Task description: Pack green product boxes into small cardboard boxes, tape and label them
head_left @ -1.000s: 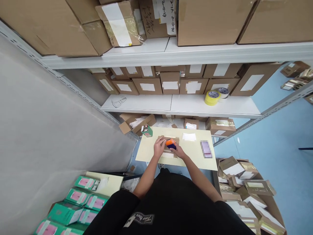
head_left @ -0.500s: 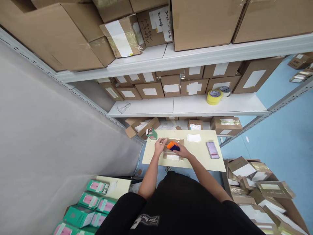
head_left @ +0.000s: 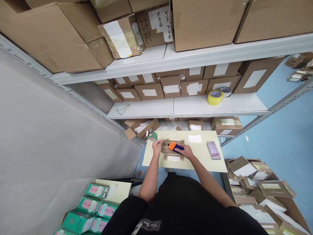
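A flat cardboard box (head_left: 167, 149) lies on the pale yellow table (head_left: 198, 156) in front of me. My right hand (head_left: 187, 151) is closed around an orange and dark-blue hand-held tool (head_left: 172, 145), held over the box at a slant; its exact kind is unclear. At the box's left end is my left hand (head_left: 157, 147), fingers pinched together near the box's upper corner. What those fingers hold, if anything, is too small to make out. Nearer to me lies another taped cardboard piece with a white label (head_left: 173, 158).
A green box (head_left: 151, 135) stands at the table's back left. White papers (head_left: 194, 138) and a blurred purple item (head_left: 213, 150) lie to the right. Shelves with cartons rise ahead, with yellow tape (head_left: 215, 97) on one. Green boxes (head_left: 77, 222) stack lower left; a large carton holds parcels (head_left: 271, 190) lower right.
The orange and dark-blue tool has turned and moved slightly right with my right hand, uncovering more of the box. My left hand has shifted a little left.
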`<state>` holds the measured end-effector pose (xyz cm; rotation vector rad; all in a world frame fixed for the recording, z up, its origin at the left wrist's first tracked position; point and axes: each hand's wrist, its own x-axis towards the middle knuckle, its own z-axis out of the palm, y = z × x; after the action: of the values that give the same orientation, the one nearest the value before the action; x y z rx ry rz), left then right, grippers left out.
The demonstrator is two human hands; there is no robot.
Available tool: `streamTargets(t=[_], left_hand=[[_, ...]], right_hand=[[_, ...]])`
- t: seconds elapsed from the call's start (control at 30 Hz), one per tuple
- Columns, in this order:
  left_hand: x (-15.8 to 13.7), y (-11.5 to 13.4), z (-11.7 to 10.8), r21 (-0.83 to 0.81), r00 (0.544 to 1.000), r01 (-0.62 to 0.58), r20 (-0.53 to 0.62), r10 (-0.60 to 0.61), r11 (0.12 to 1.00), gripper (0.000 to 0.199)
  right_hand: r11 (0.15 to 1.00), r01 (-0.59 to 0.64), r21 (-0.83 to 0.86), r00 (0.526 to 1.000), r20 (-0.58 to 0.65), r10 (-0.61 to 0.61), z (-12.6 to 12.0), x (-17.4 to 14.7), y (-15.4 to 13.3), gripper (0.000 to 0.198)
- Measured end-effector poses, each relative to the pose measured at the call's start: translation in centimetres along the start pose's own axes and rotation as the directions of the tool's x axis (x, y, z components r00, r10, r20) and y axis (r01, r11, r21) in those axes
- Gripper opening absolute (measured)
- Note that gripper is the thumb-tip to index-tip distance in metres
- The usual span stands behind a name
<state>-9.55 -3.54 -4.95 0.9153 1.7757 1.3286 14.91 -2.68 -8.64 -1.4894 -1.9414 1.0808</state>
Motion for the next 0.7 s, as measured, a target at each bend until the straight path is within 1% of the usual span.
streamTargets(t=[0.1,0.2,0.3,0.4,0.47,0.57,0.7], left_hand=[[0.0,0.1,0.1,-0.058,0.999,0.020,0.033,-0.018,0.998,0.046],[-0.1,0.1,0.0,-0.071,0.999,0.036,0.014,-0.035,0.997,0.050],[-0.4,0.2,-0.3,-0.083,0.998,0.056,0.005,-0.056,0.995,0.053],[-0.6,0.5,-0.6,-0.112,0.999,0.054,0.009,-0.053,0.992,0.055],[-0.8,0.7,-0.6,-0.126,0.999,0.049,-0.015,-0.051,0.991,0.054],[-0.9,0.8,-0.5,-0.146,0.995,0.054,-0.071,-0.065,0.988,0.049],[-0.9,0.1,-0.3,-0.146,0.991,0.075,-0.102,-0.091,0.986,0.044]], right_hand=[[0.999,-0.033,0.000,0.999,-0.019,0.033,-0.6,0.2,-0.4,0.050],[0.998,-0.058,0.037,0.998,-0.018,0.059,-1.6,0.5,-1.1,0.051],[0.992,-0.069,0.108,0.996,-0.052,0.075,-2.7,0.8,-2.0,0.054],[0.989,-0.058,0.134,0.995,-0.076,0.068,-3.8,1.2,-2.9,0.057],[0.991,-0.039,0.127,0.997,-0.060,0.047,-4.2,1.7,-3.2,0.057],[0.996,-0.028,0.082,0.999,-0.013,0.029,-4.2,2.7,-3.2,0.056],[0.999,-0.043,-0.005,0.998,0.050,0.043,-2.8,3.4,-2.2,0.054]])
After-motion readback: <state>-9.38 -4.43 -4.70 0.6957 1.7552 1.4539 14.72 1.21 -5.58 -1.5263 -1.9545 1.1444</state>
